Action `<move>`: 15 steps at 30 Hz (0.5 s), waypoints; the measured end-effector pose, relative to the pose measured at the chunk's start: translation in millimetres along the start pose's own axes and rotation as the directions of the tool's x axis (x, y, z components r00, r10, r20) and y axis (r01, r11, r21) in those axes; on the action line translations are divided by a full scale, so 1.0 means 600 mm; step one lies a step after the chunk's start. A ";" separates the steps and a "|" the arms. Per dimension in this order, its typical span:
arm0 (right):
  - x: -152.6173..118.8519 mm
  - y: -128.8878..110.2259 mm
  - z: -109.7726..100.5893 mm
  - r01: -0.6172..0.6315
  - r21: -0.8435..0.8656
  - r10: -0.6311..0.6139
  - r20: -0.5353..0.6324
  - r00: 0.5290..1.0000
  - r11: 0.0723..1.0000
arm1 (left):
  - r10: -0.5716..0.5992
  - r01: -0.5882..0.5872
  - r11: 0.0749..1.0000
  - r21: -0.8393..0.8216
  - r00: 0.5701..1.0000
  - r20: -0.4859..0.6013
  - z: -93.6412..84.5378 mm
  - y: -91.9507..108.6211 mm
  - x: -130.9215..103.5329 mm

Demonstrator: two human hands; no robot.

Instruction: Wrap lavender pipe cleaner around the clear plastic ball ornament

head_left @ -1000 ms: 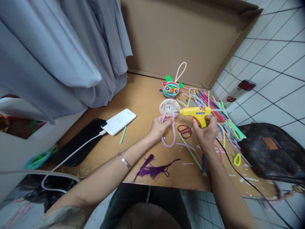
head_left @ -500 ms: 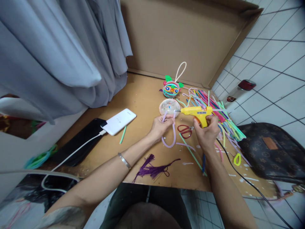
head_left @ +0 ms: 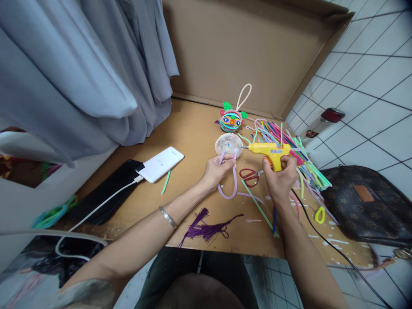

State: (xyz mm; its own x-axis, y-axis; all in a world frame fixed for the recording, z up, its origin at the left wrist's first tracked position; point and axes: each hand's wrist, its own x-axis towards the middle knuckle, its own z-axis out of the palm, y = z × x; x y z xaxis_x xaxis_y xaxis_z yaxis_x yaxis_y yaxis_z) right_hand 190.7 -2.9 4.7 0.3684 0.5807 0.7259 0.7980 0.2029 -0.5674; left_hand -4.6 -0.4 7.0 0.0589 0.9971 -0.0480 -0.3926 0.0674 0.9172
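Note:
My left hand [head_left: 216,170] is closed on a lilac pipe cleaner [head_left: 228,197], which hangs below the fingers in a U-shaped loop with its ends pointing up. Just behind those ends sits a small clear dish [head_left: 225,140] with specks in it. A yellow hot glue gun [head_left: 268,150] is gripped in my right hand [head_left: 280,178], its nozzle pointing left, a short gap from the pipe cleaner's right end. Red-handled scissors [head_left: 249,177] lie between the hands. Behind the dish stands a colourful decorated ball [head_left: 231,122] with green ears and a cream loop.
Many coloured pipe cleaners [head_left: 309,165] are heaped at right, beside a dark patterned bag [head_left: 370,206]. A purple tassel [head_left: 207,229] lies in front; a white power bank or phone [head_left: 162,164] with a cable lies left. The gun's black cord [head_left: 325,238] trails right.
My right hand has drawn the glue gun slightly to the right, so its nozzle has come away from the pipe cleaner's end. My left hand has stayed nearly still.

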 end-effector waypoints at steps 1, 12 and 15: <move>0.003 0.005 0.000 -0.018 -0.004 0.018 -0.019 1.000 1.000 | -0.005 0.005 1.000 0.001 1.000 0.002 0.000 0.001 0.000; 0.026 0.112 0.016 -0.175 -0.337 0.218 0.094 0.971 0.925 | -0.014 0.012 1.000 0.026 0.998 0.062 0.001 -0.004 -0.005; 0.023 0.124 0.022 -0.158 -0.390 0.230 0.147 0.962 0.907 | -0.027 0.023 0.999 0.038 0.996 0.090 0.002 -0.006 -0.007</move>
State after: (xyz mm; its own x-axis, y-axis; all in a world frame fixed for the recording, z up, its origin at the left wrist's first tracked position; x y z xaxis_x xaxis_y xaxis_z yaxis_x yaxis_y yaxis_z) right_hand 248.8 30.7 -32.8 0.4682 0.7212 0.5105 0.8519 -0.2150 -0.4775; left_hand -2.3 -4.8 4.3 0.1518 0.9877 -0.0368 -0.3559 0.0894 0.9302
